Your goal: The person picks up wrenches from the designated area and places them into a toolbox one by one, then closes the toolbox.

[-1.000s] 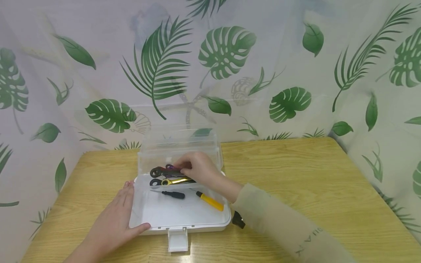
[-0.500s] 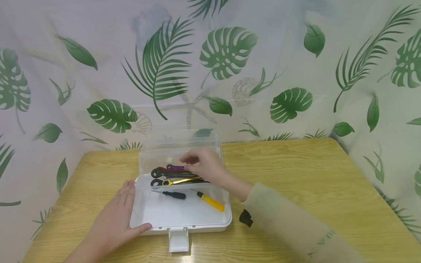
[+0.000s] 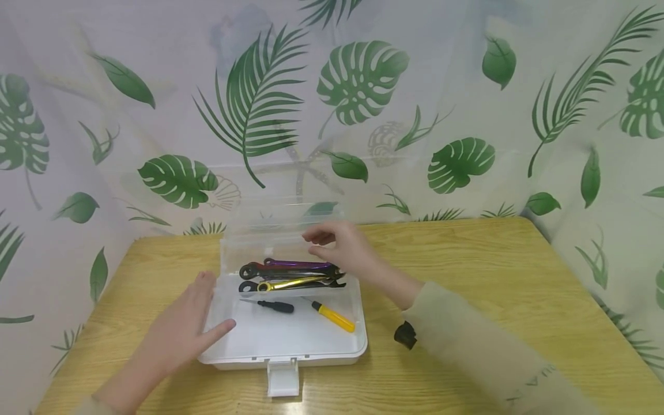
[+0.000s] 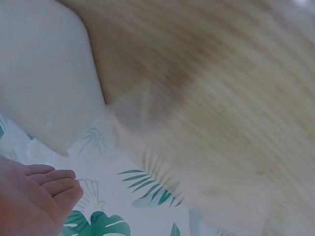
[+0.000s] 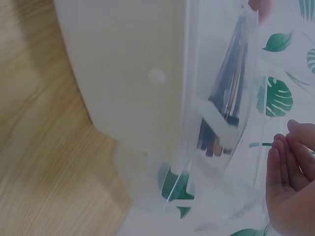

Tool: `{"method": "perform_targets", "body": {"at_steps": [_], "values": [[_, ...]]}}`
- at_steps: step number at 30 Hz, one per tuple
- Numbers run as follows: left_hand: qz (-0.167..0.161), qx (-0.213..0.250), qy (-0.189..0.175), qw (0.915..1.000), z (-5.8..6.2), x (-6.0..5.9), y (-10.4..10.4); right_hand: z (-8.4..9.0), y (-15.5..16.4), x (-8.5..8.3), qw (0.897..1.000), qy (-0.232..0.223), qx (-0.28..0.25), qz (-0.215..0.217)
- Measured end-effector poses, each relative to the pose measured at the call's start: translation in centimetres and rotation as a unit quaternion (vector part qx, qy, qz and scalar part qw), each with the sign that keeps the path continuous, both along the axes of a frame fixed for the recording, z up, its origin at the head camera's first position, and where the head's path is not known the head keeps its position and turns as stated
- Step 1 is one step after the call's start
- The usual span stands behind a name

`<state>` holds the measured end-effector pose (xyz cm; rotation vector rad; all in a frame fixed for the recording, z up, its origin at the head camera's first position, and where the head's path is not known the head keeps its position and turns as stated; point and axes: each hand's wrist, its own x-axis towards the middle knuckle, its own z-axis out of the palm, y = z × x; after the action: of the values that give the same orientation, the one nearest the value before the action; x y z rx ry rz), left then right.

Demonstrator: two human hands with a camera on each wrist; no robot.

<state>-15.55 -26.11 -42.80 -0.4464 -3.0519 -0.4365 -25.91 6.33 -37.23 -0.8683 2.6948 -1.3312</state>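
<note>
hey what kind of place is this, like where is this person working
Probably a makeshift indoor work corner, not a proper workshop: a wooden table hemmed in by a leaf-print curtain, with an open plastic tool box holding wrenches and screwdrivers.

Glossy metal wrenches (image 3: 290,275) lie in a clear plastic box (image 3: 282,346) (smooth) on a wood-grain table (image 3: 467,271).

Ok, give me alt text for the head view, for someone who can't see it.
Two bare hands hover at an open white toolbox on a wooden table: left hand at its left rim, right hand empty above coloured wrenches. Two screwdrivers lie inside.
</note>
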Motion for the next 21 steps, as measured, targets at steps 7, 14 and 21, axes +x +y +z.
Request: {"method": "perform_targets", "body": {"at_steps": [7,14,21], "values": [[0.019,0.07,-0.023,0.9971,1.5,-2.2,-0.2,-0.1,1.6,-0.8,1.0,0.01,-0.011,-0.013],[0.054,0.136,-0.031,0.9888,2.8,-4.4,-0.7,0.1,3.2,-1.3,0.997,0.028,-0.028,-0.062],[0.072,0.184,-0.043,0.9793,3.2,-6.4,-1.2,-0.7,4.6,-2.3,0.991,0.02,-0.048,-0.123]]}}
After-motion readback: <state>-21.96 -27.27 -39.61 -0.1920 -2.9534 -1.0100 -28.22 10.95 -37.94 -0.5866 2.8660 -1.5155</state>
